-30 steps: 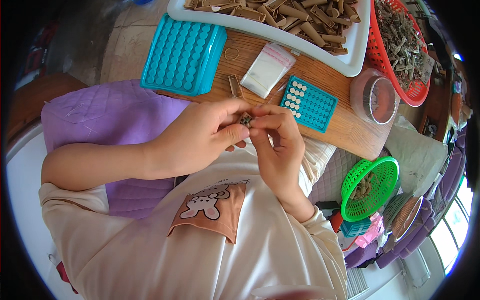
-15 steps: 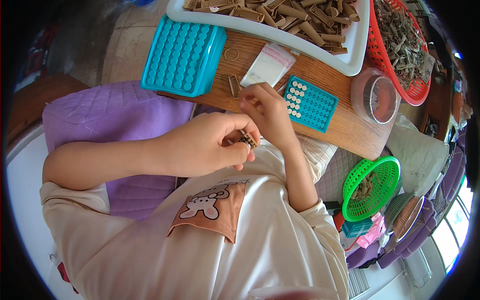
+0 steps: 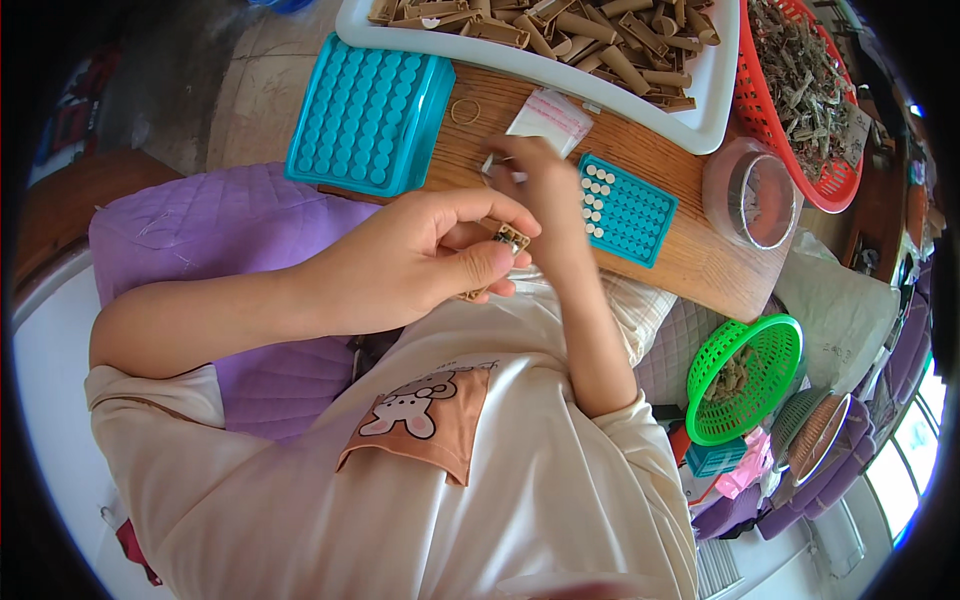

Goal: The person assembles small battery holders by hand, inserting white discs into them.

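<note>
My left hand [image 3: 455,255] is closed round a small tan plastic casing [image 3: 513,237] with something dark and shiny inside; the casing's lower end shows below the fingers. Just beyond it, my right hand [image 3: 548,190] hovers over the table edge, its fingers curled and smeared by motion. Something whitish [image 3: 489,166] shows by its fingertips, too blurred to name. Clear plastic bags [image 3: 550,120] with a pink strip lie right behind this hand. To its right sits a small teal tray [image 3: 640,215] of round holes, with several white round pieces [image 3: 594,200] at its left side.
A larger teal tray [image 3: 365,110] stands at the table's left, a rubber band [image 3: 464,111] beside it. At the back is a white bin [image 3: 560,66] of tan casings [image 3: 625,68]. Rightward are a clear round tub [image 3: 750,190], a red basket [image 3: 832,190] and a green basket [image 3: 700,390].
My left hand has risen slightly, and the casing in it shows more. The right hand has moved up over the table, hiding the spot where a loose tan casing lay.
</note>
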`<state>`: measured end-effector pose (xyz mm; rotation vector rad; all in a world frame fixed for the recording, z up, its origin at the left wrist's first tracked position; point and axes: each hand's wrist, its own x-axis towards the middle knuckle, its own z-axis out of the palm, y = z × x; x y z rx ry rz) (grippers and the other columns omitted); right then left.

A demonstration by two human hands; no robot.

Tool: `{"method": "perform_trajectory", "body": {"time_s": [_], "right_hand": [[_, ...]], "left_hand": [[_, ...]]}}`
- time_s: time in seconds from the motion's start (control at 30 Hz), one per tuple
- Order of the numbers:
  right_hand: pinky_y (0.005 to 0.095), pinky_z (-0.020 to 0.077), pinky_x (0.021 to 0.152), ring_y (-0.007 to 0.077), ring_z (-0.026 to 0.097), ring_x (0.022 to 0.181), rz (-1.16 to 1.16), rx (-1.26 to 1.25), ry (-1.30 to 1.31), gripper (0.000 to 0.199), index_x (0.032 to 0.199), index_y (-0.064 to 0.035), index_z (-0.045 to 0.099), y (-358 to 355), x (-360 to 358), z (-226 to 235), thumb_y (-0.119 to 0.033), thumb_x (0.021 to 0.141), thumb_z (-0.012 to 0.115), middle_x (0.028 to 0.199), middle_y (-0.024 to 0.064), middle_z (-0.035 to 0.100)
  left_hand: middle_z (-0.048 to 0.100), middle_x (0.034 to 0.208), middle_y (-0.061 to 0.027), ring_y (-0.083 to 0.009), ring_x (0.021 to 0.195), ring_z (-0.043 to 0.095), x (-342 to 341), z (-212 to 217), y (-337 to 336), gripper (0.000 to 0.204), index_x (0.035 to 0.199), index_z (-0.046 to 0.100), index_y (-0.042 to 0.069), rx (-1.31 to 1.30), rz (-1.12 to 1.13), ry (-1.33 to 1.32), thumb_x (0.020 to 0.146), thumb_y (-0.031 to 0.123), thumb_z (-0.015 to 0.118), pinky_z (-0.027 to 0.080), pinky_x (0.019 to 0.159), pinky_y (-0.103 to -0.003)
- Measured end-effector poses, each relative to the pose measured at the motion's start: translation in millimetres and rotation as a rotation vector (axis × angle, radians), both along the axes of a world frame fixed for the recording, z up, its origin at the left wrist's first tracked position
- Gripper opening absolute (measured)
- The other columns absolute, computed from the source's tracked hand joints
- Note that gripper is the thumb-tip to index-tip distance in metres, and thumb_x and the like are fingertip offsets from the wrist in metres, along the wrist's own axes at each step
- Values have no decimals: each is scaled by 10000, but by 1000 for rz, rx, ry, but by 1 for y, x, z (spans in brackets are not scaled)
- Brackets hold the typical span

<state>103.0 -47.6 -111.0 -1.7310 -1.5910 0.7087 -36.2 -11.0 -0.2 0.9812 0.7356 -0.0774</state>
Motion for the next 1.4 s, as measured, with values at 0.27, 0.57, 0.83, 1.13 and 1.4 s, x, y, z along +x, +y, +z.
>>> {"method": "perform_trajectory", "body": {"time_s": [0.27, 0.57, 0.83, 1.13, 1.4], "right_hand": [[207, 434, 627, 117, 519, 723, -454, 157, 1266, 210, 938, 3, 496, -42, 43, 44, 21, 742, 570, 897, 83, 543], [266, 410, 797, 159, 529, 873, -246, 180, 1048, 252, 893, 6, 471, -55, -11, 50, 12, 701, 634, 929, 102, 545], [245, 418, 741, 141, 547, 821, -318, 166, 970, 237, 905, 19, 558, -55, -20, 57, -29, 696, 658, 883, 81, 588], [236, 433, 651, 130, 544, 716, -283, 237, 832, 246, 859, 9, 539, -49, -23, 53, -74, 680, 686, 796, 66, 582], [278, 436, 611, 219, 546, 702, -251, 269, 744, 184, 858, 8, 512, -45, -50, 66, -66, 709, 590, 804, 110, 533]], "left_hand": [[513, 1054, -79, -126, 945, 516, 0, -4, -1, 307, 1128, 428, 14, 164, 126, -92, 877, 191, 434, 423, 793, -244], [511, 1039, -61, -116, 977, 482, 4, -4, -1, 394, 1154, 396, 14, 344, 340, -192, 836, 214, 515, 394, 826, -241], [498, 1104, -103, -135, 989, 486, 5, -5, -3, 389, 1138, 404, 15, 342, 334, -291, 807, 152, 555, 399, 850, -268], [506, 1096, -118, -141, 961, 511, 5, -6, -8, 353, 1082, 455, -16, 556, 240, -223, 802, 169, 564, 426, 809, -253], [567, 894, -127, -261, 831, 563, 11, -6, -2, 376, 987, 505, 9, 1346, 77, -300, 800, 334, 524, 439, 777, -351]]}}
